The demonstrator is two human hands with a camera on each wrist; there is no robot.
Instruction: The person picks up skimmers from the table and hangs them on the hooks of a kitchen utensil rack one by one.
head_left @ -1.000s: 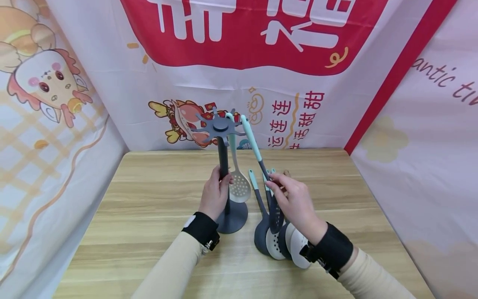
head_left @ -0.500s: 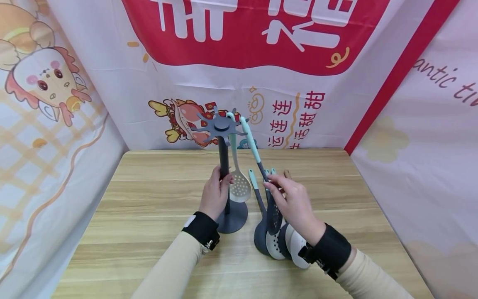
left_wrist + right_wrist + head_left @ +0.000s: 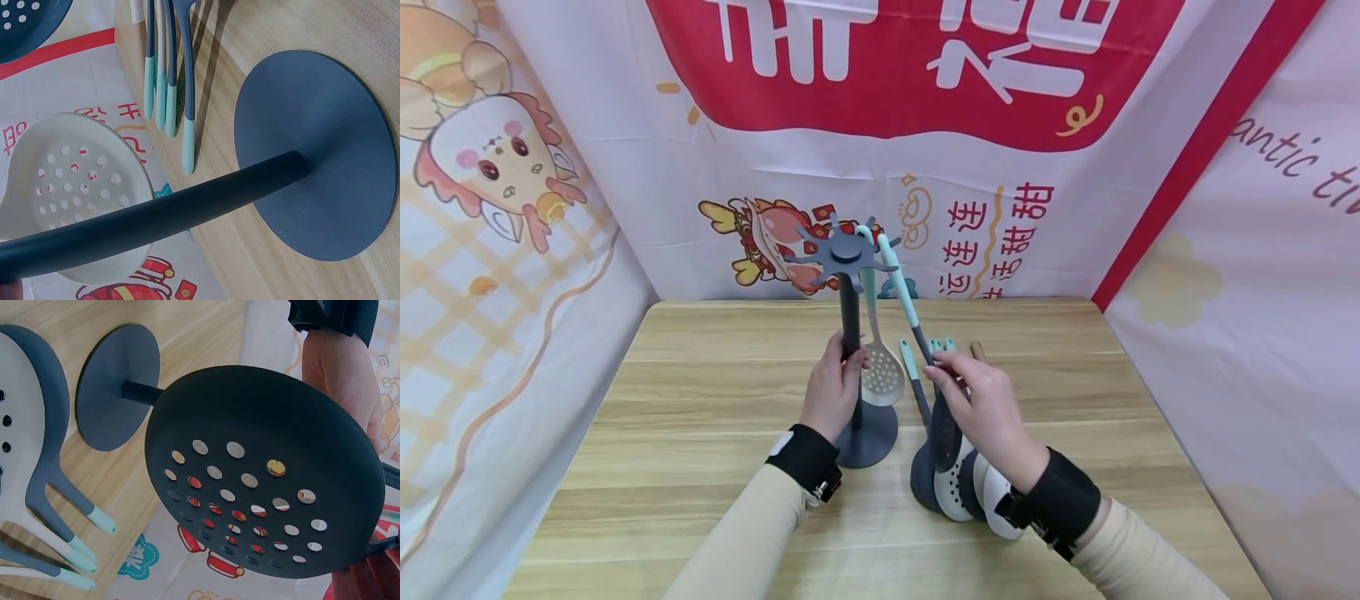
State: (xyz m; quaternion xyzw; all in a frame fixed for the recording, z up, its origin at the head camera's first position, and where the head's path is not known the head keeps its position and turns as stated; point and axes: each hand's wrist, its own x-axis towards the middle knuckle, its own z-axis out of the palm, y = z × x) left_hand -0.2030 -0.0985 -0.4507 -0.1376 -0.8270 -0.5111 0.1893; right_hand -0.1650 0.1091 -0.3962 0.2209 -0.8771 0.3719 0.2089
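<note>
My left hand (image 3: pixel 833 388) grips the post of a dark grey utensil stand (image 3: pixel 868 440), which is upright on the table. From one of the hooks of its star-shaped top (image 3: pixel 844 252) hangs a white skimmer (image 3: pixel 882 375) with a mint handle. With thumb and fingers, my right hand (image 3: pixel 988 404) pinches a dark skimmer (image 3: pixel 250 419) low on its shaft, head down. The mint handle (image 3: pixel 898 279) of this skimmer leans up to the right side of the top, its end beside a hook arm; I cannot tell whether it is hooked on.
Right of the stand several kitchen utensils with mint handles lie in an overlapping row, including a dark ladle (image 3: pixel 924 479) and a white perforated one (image 3: pixel 953 492). A brown handle end (image 3: pixel 977 350) shows behind my right hand. Printed cloth (image 3: pixel 880 158) encloses the wooden table (image 3: pixel 715 400).
My right hand has shifted slightly left with the dark skimmer, bringing its handle end closer to the stand's top. My left hand and the stand have stayed put.
</note>
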